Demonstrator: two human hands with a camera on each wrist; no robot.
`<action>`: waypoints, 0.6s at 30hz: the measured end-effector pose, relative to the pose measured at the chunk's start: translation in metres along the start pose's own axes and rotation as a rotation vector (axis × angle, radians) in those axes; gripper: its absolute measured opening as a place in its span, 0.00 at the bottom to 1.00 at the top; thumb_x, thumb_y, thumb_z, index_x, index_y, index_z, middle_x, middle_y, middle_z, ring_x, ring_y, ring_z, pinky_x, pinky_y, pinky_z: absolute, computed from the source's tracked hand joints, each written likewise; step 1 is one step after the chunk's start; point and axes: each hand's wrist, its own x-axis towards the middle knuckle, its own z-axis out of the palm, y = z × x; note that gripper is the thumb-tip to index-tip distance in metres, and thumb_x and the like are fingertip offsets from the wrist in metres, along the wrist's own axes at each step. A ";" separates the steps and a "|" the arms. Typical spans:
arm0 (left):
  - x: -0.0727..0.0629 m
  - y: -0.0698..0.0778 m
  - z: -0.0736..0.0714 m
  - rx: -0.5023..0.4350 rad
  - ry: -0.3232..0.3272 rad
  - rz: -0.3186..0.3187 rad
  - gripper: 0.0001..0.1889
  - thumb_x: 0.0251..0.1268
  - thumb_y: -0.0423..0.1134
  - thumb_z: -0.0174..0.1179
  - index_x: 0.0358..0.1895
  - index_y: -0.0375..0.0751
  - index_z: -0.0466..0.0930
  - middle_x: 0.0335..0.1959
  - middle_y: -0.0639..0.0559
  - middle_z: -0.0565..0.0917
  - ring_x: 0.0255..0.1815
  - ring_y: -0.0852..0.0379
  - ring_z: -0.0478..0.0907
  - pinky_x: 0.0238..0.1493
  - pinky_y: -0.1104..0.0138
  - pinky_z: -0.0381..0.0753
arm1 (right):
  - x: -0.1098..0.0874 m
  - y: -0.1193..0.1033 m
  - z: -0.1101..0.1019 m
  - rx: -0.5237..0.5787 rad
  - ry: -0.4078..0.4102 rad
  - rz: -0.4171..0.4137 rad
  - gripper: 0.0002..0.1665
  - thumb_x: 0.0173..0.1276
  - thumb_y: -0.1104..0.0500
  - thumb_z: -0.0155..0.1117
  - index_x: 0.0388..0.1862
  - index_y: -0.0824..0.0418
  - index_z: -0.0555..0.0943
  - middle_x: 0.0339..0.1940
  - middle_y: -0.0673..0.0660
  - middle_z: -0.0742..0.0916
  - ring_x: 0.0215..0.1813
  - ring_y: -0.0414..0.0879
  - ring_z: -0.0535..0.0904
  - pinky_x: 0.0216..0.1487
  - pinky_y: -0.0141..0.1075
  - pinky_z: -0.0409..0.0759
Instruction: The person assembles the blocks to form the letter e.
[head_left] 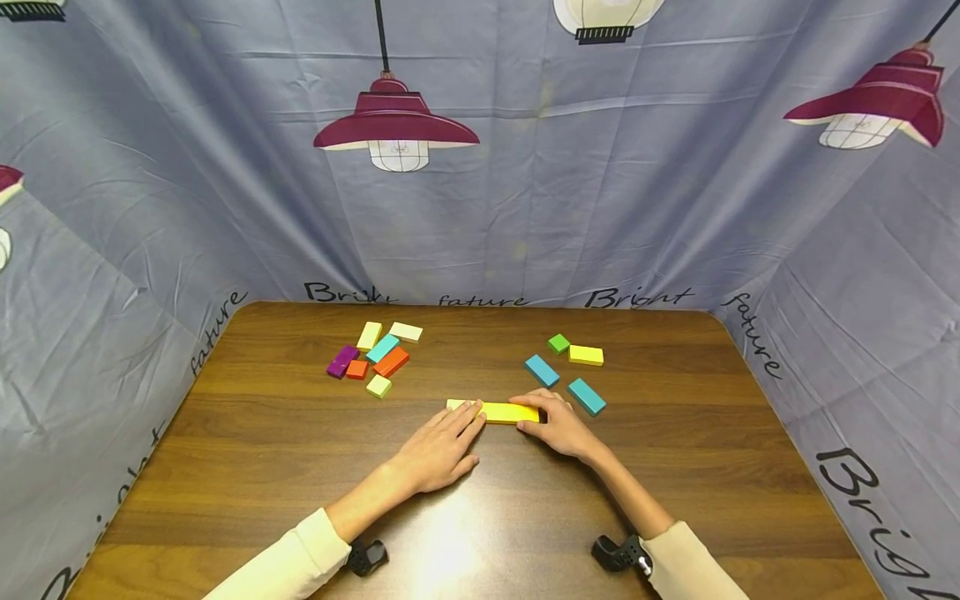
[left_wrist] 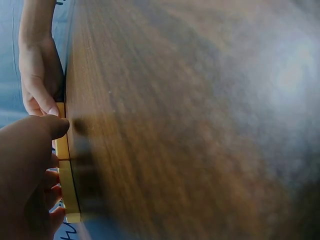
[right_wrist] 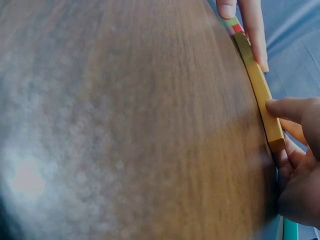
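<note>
Two blocks lie end to end in a row on the wooden table: a pale yellow block (head_left: 453, 404) on the left and a brighter yellow block (head_left: 506, 412) on the right. My left hand (head_left: 438, 450) rests its fairly straight fingers over the pale one, partly hiding it. My right hand (head_left: 557, 423) pinches the bright block near its right end, thumb on the near side. In the left wrist view, a thin seam parts the pale yellow block (left_wrist: 70, 192) from its neighbour. The right wrist view shows my thumb against the yellow block (right_wrist: 259, 87).
Beyond my left hand lie several loose blocks, among them a purple block (head_left: 342, 362), an orange block (head_left: 392, 362) and a cream block (head_left: 406, 332). Past my right hand are two blue blocks, one a blue block (head_left: 587, 397), a green block (head_left: 558, 343) and another yellow block (head_left: 586, 356).
</note>
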 end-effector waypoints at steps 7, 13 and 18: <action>0.000 0.000 0.001 -0.005 0.006 0.005 0.33 0.77 0.53 0.51 0.75 0.35 0.61 0.77 0.41 0.59 0.77 0.46 0.55 0.74 0.55 0.56 | -0.004 0.000 -0.006 0.047 0.011 0.007 0.25 0.68 0.60 0.69 0.64 0.62 0.80 0.59 0.58 0.82 0.60 0.57 0.75 0.59 0.53 0.71; 0.000 0.000 0.002 -0.004 0.019 0.011 0.33 0.76 0.53 0.52 0.75 0.35 0.62 0.77 0.41 0.59 0.77 0.46 0.55 0.74 0.55 0.56 | -0.011 -0.003 -0.023 0.130 0.057 0.024 0.23 0.70 0.62 0.66 0.62 0.68 0.79 0.56 0.61 0.82 0.55 0.56 0.80 0.54 0.47 0.80; -0.002 -0.001 0.002 0.000 0.022 0.015 0.34 0.76 0.53 0.52 0.75 0.35 0.62 0.77 0.41 0.60 0.77 0.46 0.55 0.74 0.55 0.56 | -0.021 0.001 -0.040 0.066 0.175 0.050 0.21 0.69 0.63 0.68 0.60 0.65 0.81 0.54 0.60 0.83 0.54 0.56 0.81 0.54 0.50 0.80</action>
